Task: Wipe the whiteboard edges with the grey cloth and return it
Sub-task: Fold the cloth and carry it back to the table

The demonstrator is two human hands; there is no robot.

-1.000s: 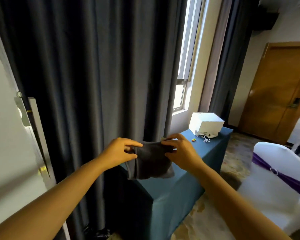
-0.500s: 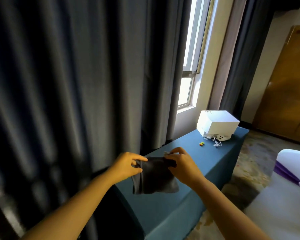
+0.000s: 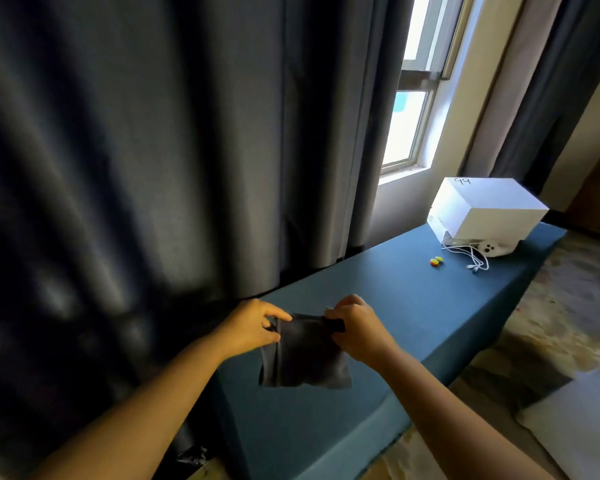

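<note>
I saw both hands pinching the grey cloth (image 3: 303,358) — left hand (image 3: 253,327), right hand (image 3: 355,329). It hung between them, over the blue table (image 3: 413,299).

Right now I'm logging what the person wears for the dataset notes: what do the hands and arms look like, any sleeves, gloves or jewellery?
Both arms are bare as far as the picture shows: no sleeves or gloves. The left hand and the right hand show no rings, and no watch or band is visible at either wrist.

A box (image 3: 485,209) sits on the table's (image 3: 395,271) far end, right of the curtain (image 3: 153,150).
</note>
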